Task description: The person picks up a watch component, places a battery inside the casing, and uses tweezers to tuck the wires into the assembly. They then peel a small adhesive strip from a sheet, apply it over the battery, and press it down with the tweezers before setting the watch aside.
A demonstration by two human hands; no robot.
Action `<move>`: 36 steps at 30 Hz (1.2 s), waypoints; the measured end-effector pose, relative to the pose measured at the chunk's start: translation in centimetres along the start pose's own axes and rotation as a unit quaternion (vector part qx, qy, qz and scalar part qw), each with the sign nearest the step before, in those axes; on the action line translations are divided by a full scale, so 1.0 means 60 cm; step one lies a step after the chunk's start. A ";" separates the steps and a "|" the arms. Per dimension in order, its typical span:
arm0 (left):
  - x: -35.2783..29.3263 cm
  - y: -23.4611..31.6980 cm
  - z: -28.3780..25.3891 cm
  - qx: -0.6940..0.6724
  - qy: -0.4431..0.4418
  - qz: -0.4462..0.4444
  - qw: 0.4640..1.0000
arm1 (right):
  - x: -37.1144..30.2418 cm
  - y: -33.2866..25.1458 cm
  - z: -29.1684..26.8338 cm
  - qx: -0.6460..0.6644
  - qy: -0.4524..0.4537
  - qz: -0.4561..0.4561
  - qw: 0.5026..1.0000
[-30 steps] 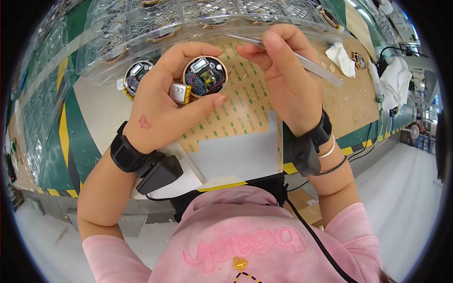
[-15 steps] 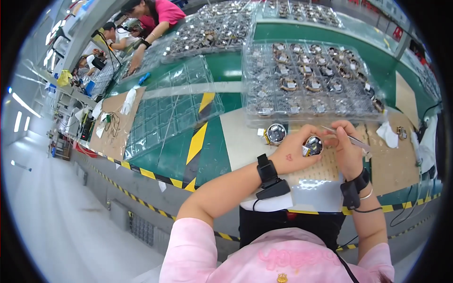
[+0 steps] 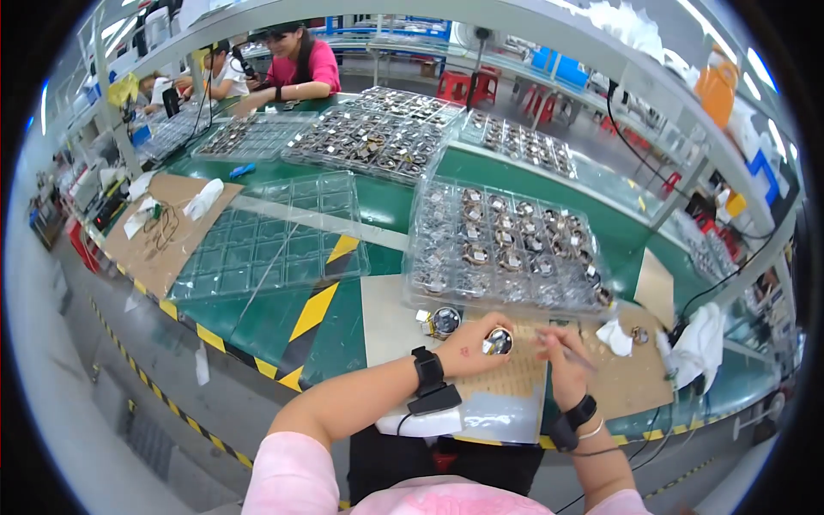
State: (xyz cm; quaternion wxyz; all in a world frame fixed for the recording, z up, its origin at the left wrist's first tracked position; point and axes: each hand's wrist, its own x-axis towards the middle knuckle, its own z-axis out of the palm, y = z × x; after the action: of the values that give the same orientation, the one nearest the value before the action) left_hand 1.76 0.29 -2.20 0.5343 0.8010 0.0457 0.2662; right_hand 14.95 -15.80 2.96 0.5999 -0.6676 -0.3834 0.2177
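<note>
1. while the left hand pinches a round part over the tan sheet, a loose grip could let it drop.
2. the right hand pinches thin tweezers, near the round part but not touching it. they look blurry, so i cannot tell if their tips are squeezed. if they slip, they could scratch the round part.
3. a second piece lies just beside the left hand, so a careless bump could push it away.
4. the full tray sits close behind, and a long reach could knock it.
</note>
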 end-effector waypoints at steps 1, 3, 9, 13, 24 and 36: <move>0.000 0.009 0.000 -0.017 -0.018 -0.025 0.999 | -0.013 0.004 -0.010 -0.010 -0.002 -0.008 1.000; 0.002 0.017 0.004 -0.036 -0.029 -0.047 0.998 | -0.034 0.013 -0.025 0.018 0.038 0.000 0.999; 0.003 0.010 0.002 -0.016 -0.029 -0.047 0.998 | -0.045 0.025 -0.043 -0.016 -0.011 0.035 0.999; 0.012 0.011 0.004 -0.027 -0.029 -0.030 0.999 | -0.035 0.019 -0.034 0.034 0.013 0.049 0.998; 0.005 0.010 0.007 -0.046 -0.069 -0.059 0.995 | -0.002 0.016 -0.036 0.032 -0.059 0.061 0.996; 0.006 0.015 0.000 0.042 -0.025 -0.052 0.997 | 0.002 0.055 -0.017 -0.012 -0.084 0.018 0.996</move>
State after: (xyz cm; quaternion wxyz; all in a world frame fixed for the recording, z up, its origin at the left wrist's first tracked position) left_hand 1.87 0.04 -1.30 0.5147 0.8253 0.0852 0.2160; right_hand 16.60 -16.30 -0.01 0.5535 -0.6609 -0.4231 0.2790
